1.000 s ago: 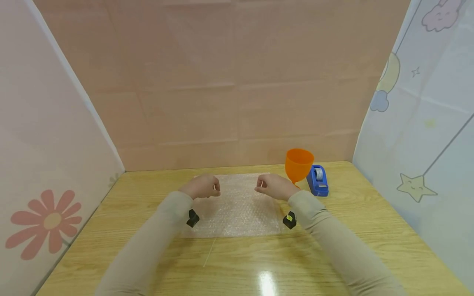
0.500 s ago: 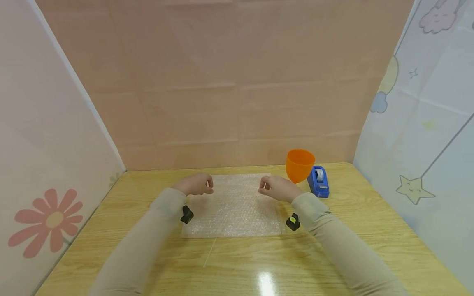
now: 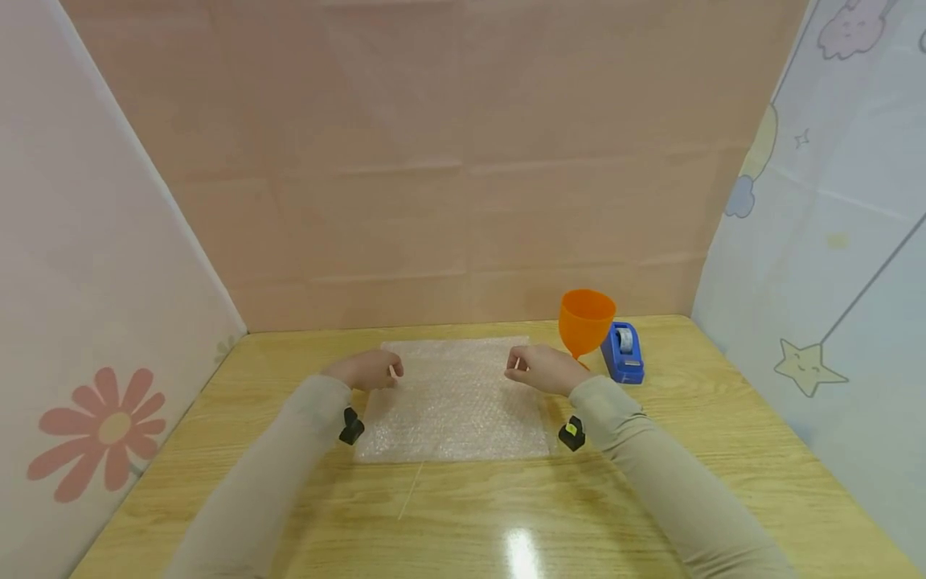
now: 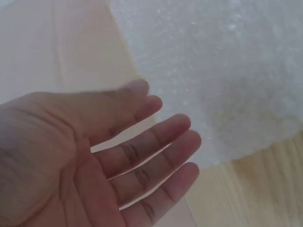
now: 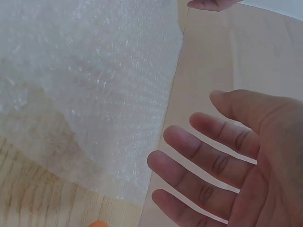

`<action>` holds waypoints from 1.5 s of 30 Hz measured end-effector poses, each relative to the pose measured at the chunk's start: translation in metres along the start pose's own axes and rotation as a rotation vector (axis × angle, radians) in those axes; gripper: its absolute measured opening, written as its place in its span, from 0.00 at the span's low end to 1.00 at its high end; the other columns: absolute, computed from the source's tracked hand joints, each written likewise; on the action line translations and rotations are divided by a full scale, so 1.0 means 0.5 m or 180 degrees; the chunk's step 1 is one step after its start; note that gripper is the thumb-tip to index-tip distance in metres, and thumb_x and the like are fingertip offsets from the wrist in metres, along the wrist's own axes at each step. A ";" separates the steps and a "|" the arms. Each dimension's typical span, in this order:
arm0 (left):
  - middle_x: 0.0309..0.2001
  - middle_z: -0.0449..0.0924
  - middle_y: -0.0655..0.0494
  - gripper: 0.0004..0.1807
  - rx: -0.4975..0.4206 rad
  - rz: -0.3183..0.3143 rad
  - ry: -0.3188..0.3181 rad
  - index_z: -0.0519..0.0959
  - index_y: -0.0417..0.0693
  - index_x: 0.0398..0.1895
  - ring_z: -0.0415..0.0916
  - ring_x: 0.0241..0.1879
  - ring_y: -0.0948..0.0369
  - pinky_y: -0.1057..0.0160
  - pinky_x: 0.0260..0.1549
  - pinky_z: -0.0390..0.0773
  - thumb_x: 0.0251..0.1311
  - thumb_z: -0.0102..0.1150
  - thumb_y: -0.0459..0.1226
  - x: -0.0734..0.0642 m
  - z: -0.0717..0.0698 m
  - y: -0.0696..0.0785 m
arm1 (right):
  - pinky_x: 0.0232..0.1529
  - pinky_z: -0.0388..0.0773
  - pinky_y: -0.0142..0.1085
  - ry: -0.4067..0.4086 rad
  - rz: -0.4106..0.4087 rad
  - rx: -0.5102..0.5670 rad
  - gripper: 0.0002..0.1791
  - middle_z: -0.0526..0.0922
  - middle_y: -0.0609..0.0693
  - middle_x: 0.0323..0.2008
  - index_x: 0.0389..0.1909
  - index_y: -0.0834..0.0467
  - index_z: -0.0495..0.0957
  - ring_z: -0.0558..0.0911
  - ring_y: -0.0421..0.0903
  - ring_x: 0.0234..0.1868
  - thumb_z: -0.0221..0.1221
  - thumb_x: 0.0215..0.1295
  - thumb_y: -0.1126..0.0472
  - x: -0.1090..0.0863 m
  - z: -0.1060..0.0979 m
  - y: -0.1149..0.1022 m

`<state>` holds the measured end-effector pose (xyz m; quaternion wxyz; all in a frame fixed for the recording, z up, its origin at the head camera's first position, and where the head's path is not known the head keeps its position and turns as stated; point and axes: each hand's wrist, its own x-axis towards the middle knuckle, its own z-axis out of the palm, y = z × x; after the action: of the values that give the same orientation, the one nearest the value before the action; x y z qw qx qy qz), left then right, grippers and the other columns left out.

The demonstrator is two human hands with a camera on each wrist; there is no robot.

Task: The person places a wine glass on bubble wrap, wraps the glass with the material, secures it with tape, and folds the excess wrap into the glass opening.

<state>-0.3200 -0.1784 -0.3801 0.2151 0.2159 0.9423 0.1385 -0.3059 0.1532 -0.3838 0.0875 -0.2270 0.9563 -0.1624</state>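
Observation:
A sheet of clear bubble wrap [image 3: 456, 418] lies spread flat on the wooden table. My left hand [image 3: 369, 370] is over its left edge, holding nothing. In the left wrist view the fingers of that left hand [image 4: 90, 142] are loosely extended, thumb near the index finger, overlapping the wrap's edge [image 4: 227, 85]. Over the right part of the sheet is my right hand [image 3: 546, 370]. Seen from the right wrist, this right hand [image 5: 272, 161] has its fingers spread and relaxed beside the bubble wrap [image 5: 109, 94], with nothing between them.
An orange goblet [image 3: 586, 320] stands behind my right wrist, its base partly hidden by it. Right beside it is a blue tape dispenser [image 3: 624, 354] with a roll of clear tape. A pink backdrop [image 3: 463, 201] rises at the table's far edge, with patterned side walls.
My left hand has moved left, from over the wrap to its left edge. The right hand has shifted slightly right. The bubble wrap, goblet and tape dispenser have stayed put.

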 end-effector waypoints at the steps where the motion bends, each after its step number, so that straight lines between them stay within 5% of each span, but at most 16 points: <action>1: 0.51 0.78 0.47 0.14 -0.0003 0.0021 0.0010 0.75 0.41 0.54 0.76 0.49 0.52 0.53 0.47 0.78 0.69 0.53 0.36 0.000 0.002 -0.002 | 0.32 0.76 0.35 -0.0001 0.0008 -0.0005 0.06 0.81 0.46 0.33 0.39 0.51 0.77 0.77 0.41 0.29 0.57 0.69 0.53 0.000 0.000 -0.001; 11: 0.48 0.78 0.50 0.14 -0.0016 -0.0123 0.0004 0.76 0.47 0.51 0.75 0.48 0.54 0.49 0.50 0.76 0.62 0.60 0.35 0.017 0.035 -0.018 | 0.32 0.76 0.35 0.0000 0.0009 -0.0029 0.05 0.82 0.46 0.33 0.38 0.50 0.77 0.77 0.40 0.29 0.57 0.69 0.54 -0.001 0.001 0.000; 23: 0.34 0.74 0.55 0.17 0.0098 -0.0089 0.0080 0.74 0.44 0.47 0.70 0.36 0.58 0.59 0.39 0.74 0.53 0.63 0.29 0.026 0.051 -0.014 | 0.34 0.76 0.36 -0.0034 -0.0030 0.0031 0.06 0.82 0.45 0.33 0.39 0.50 0.77 0.77 0.41 0.30 0.57 0.69 0.53 -0.001 -0.003 0.008; 33: 0.35 0.73 0.55 0.18 0.0126 -0.0083 0.0131 0.74 0.45 0.46 0.69 0.35 0.58 0.59 0.38 0.74 0.52 0.67 0.30 0.034 0.056 -0.026 | 0.47 0.77 0.42 -0.0442 -0.0312 0.0339 0.10 0.82 0.48 0.41 0.47 0.50 0.76 0.80 0.46 0.42 0.54 0.71 0.50 -0.048 -0.074 0.013; 40: 0.35 0.72 0.54 0.18 0.0142 -0.0070 0.0097 0.73 0.46 0.45 0.69 0.35 0.58 0.58 0.39 0.74 0.53 0.68 0.31 0.034 0.055 -0.029 | 0.46 0.78 0.43 0.0144 -0.0391 0.0412 0.11 0.82 0.44 0.41 0.50 0.50 0.76 0.80 0.44 0.42 0.55 0.71 0.52 -0.092 -0.152 -0.009; 45: 0.36 0.72 0.54 0.18 0.0117 -0.0069 0.0071 0.73 0.46 0.46 0.69 0.35 0.58 0.58 0.39 0.74 0.54 0.68 0.31 0.034 0.054 -0.030 | 0.51 0.76 0.46 0.0754 -0.0417 0.0602 0.14 0.83 0.54 0.46 0.52 0.58 0.75 0.81 0.49 0.47 0.54 0.72 0.55 -0.126 -0.197 0.015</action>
<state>-0.3266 -0.1792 -0.4146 0.2020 0.2081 0.9493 0.1212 -0.2773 0.2154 -0.2887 -0.0157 -0.2589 0.9235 -0.2828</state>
